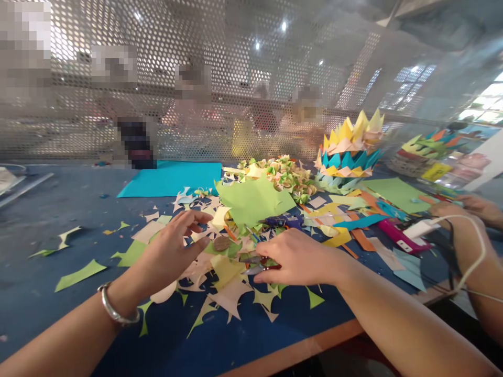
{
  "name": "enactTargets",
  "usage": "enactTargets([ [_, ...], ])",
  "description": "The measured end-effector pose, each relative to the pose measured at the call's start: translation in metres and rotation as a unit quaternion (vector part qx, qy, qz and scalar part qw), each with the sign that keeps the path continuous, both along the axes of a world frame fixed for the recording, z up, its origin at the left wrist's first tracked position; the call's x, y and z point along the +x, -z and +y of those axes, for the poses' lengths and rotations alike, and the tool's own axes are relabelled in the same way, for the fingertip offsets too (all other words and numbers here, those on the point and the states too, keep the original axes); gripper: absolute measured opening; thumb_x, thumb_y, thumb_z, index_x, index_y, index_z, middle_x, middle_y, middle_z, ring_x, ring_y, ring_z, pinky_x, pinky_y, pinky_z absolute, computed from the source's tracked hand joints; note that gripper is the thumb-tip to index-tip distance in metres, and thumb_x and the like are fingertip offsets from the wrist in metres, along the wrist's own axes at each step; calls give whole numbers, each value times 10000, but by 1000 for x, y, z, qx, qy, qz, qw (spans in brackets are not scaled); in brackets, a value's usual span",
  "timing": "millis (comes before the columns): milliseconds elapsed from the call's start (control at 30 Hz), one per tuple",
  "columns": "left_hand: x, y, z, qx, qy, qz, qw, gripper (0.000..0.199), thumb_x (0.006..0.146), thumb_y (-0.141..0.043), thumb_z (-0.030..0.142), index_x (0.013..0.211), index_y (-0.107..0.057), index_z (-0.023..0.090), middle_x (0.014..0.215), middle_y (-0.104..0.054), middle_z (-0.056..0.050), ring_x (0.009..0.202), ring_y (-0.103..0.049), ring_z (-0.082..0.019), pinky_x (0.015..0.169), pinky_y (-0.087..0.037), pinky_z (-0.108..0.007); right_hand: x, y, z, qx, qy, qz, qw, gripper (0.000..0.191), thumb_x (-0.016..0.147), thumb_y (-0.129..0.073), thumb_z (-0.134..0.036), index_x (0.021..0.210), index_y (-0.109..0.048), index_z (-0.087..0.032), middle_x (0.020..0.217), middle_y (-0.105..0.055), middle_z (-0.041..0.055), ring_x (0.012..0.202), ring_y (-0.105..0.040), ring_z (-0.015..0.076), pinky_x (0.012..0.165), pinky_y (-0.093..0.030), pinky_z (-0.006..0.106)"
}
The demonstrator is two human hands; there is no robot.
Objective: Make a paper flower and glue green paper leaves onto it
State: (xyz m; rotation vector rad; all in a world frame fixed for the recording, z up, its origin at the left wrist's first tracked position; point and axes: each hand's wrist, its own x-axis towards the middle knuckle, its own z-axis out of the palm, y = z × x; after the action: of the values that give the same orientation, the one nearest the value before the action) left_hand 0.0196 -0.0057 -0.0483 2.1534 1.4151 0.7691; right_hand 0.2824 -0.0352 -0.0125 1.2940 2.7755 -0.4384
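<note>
My left hand (176, 243), with a silver bangle at the wrist, hovers over the cut paper scraps. Its fingers are apart and hold nothing. My right hand (293, 256) is closed round the red handles of small scissors (252, 268), whose metal blades point left over the scraps; the palm hides part of them. Between my hands lies a round brown disc (222, 243). Yellow paper (226, 269) and pink paper scraps (230, 298) spread below it. A large green paper sheet (255, 201) with cut edges rests just beyond, beside a dark blue tool (285, 221) with a pointed tip.
Behind is a heap of small folded paper pieces (285, 175), with a tiered yellow, pink and blue paper model (348, 152). A blue sheet (173, 179) lies back left. At right are a pink power strip (404, 238), a white cable and another person's arms. A perforated metal screen (220, 120) stands behind.
</note>
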Motion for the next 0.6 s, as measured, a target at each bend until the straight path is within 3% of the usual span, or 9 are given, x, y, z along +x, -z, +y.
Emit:
enactTargets([
  [267,1,-7,-2,3,-23,-12,1000,269,880,-487,377,1030,-625,201,1035,-692,-113,896,-648,-241,686,-513,-346,4,-3,1,-8,12,2,1000,308,912,-664,-465,843,-666,-165,681,-556,15,589,-420,128,546,-227,286],
  [433,-5,-13,1,19,-74,-21,997,289,881,-507,411,1025,-648,203,1012,-707,-103,850,-643,-224,686,-500,-338,7,-1,1,-6,9,18,1000,201,931,-659,-356,886,-671,-160,758,-623,39,632,-483,136,559,-244,288],
  [600,-11,-13,6,1,-64,8,998,308,870,-480,392,1006,-674,195,1045,-737,-105,862,-655,-233,761,-504,-379,7,-5,0,-19,-1,32,999,193,942,-645,-347,933,-674,-157,774,-626,38,648,-495,138,566,-270,283],
])
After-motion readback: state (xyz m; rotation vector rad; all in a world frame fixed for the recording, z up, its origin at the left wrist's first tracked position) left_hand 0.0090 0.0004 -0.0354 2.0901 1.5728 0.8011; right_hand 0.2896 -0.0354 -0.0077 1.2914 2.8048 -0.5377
